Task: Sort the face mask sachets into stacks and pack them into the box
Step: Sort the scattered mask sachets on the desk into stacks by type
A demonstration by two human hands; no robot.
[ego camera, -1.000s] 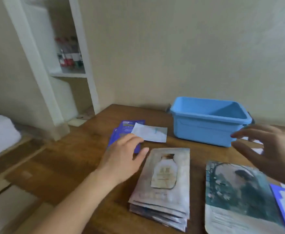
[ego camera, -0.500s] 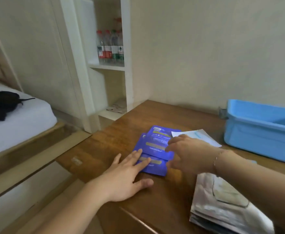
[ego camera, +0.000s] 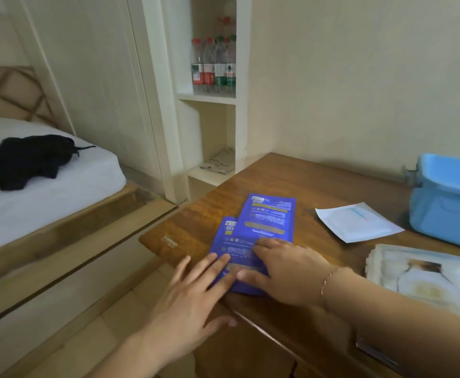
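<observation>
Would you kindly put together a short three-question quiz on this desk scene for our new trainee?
1. True or false: both hands, the left hand and the right hand, rest on the blue sachets.
2. Multiple choice: where does the white sachet lie? A. inside the blue box; B. alone on the wooden desk, between the blue sachets and the box; C. on top of the silver sachet stack.
3. Fill in: the bottles stand on a ____ beside the desk.

Key: 1 true; 2 B; 3 shelf.
</observation>
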